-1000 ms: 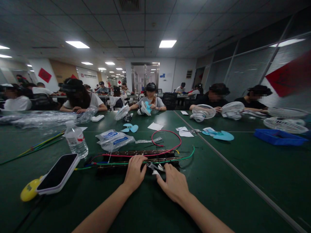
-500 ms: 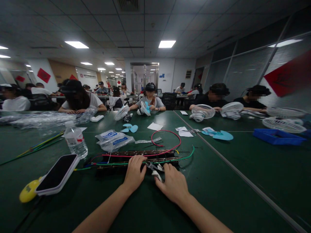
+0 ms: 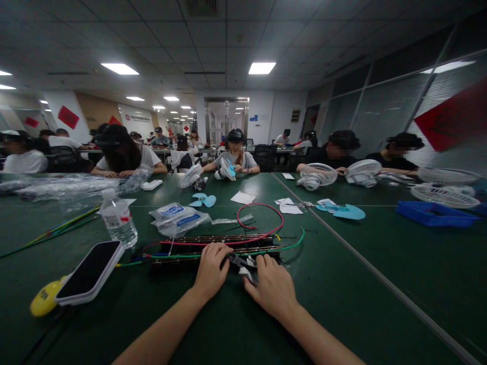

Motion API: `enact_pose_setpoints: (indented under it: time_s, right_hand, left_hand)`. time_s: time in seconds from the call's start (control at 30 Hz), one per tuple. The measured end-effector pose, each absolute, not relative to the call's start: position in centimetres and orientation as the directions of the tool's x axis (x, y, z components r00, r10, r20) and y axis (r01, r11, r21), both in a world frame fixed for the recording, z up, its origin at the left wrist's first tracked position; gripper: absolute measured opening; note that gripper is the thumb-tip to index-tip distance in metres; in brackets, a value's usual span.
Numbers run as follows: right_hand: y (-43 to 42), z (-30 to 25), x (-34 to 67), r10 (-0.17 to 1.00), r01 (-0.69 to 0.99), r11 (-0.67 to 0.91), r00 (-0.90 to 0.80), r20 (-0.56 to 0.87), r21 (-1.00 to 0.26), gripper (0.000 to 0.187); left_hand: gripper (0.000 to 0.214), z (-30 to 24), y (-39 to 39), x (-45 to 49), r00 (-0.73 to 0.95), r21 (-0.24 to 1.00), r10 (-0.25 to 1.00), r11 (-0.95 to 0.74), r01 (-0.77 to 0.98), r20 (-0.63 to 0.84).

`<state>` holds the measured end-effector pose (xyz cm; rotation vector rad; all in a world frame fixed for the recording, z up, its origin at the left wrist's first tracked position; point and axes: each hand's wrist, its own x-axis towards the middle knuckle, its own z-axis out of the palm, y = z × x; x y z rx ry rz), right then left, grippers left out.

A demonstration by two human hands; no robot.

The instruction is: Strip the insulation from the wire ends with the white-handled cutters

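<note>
A pair of pliers (image 3: 239,261) with white-and-grey handles is in my right hand (image 3: 274,286), the fingers closed round the handles. The jaws point left, towards the fingertips of my left hand (image 3: 211,266). That hand rests on black strips (image 3: 175,263), its fingers bent and pressed together; what they pinch is hidden. A green wire (image 3: 292,245) runs along the strips and passes behind my left hand, curling up at its right end. Beyond it a red wire (image 3: 282,219) bends into a loop. Whether the jaws touch a wire, I cannot tell.
Left of the strips stand a water bottle (image 3: 118,220), a phone (image 3: 90,274) and a yellow object (image 3: 45,299). Behind lie plastic bags (image 3: 178,219) and a blue fan blade (image 3: 203,200). A blue tray (image 3: 436,215) sits far right. Several people work across the table.
The pliers have turned slightly, and their dark jaws now show more plainly beside my left fingertips. Both hands have stayed almost in place.
</note>
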<state>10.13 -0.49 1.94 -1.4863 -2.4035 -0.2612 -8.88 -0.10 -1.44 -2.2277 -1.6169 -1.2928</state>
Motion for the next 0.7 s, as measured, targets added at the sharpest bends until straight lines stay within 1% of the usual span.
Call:
enact_pose_setpoints:
  time_s: [0.7]
  right_hand:
    - [-0.43, 1.63, 10.29, 0.832, 0.891, 0.454, -0.427, 0.355, 0.006, 0.031]
  left_hand:
    - [0.027, -1.24, -0.17, -8.88, 0.085, 0.365, 0.720, -0.446, 0.817, 0.689]
